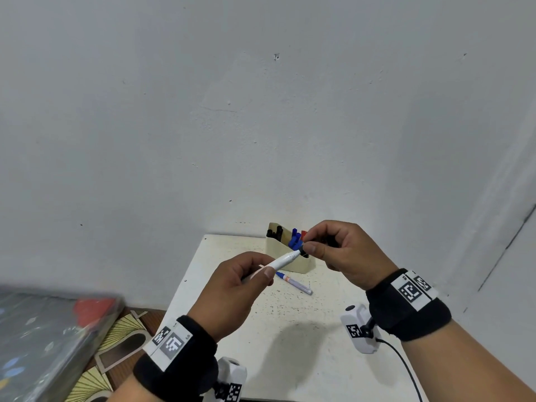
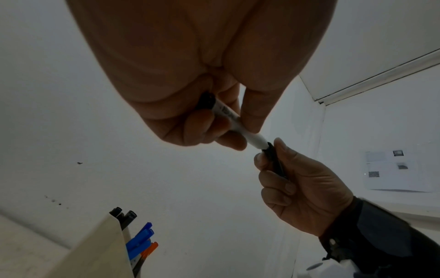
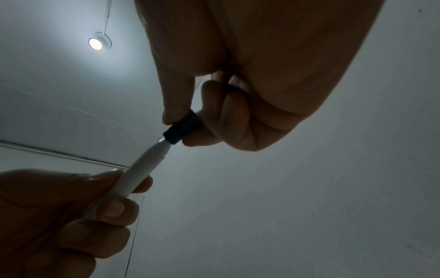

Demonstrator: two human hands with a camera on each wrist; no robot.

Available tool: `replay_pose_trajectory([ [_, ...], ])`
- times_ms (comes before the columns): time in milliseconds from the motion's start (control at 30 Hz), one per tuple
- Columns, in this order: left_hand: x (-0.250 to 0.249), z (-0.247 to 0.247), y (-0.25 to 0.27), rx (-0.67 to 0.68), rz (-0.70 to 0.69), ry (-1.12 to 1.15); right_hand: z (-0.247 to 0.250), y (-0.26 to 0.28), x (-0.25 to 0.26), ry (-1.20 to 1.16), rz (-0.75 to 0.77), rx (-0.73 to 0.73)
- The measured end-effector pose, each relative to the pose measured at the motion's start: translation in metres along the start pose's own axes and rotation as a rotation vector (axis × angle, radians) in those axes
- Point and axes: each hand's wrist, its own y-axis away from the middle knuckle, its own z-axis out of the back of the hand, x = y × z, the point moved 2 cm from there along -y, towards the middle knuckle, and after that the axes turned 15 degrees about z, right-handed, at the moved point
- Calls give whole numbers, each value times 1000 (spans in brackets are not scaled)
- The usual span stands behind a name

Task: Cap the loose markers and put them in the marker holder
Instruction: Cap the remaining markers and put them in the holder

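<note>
My left hand [image 1: 232,285] grips a white marker [image 1: 282,261] by its barrel, tip pointing up and right. My right hand [image 1: 333,250] pinches a black cap [image 1: 302,250] between thumb and fingers. The cap's mouth sits over the marker's tip; the wrist views show the same white marker [image 3: 145,169] and black cap [image 3: 183,129], and again the marker [image 2: 238,124] meeting the cap [image 2: 271,152]. Behind the hands a cream marker holder [image 1: 278,248] stands with black, blue and red markers in it. A loose uncapped blue-tipped marker [image 1: 294,283] lies on the white table [image 1: 290,314].
The table stands against a pale wall, with the holder near its far edge. A patterned box or book [image 1: 49,338] lies blurred at the lower left, over a patterned floor or mat. The cream holder [image 2: 95,250] with blue and orange markers shows in the left wrist view.
</note>
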Motion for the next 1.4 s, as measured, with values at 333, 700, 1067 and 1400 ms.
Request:
replay_pose_trajectory([
  [333, 1, -6, -6, -5, -18, -8, -12, 4, -8, -20, -17, -1],
  [700, 30, -3, -17, -14, 83, -88, -16, 10, -28, 44, -118, -106],
  [1067, 132, -13, -96, -135, 602, 73, -56, 25, -203, 492, -504, 321],
  [1400, 179, -16, -136, -118, 703, 109, -63, -11, -231, 784, -482, 466],
])
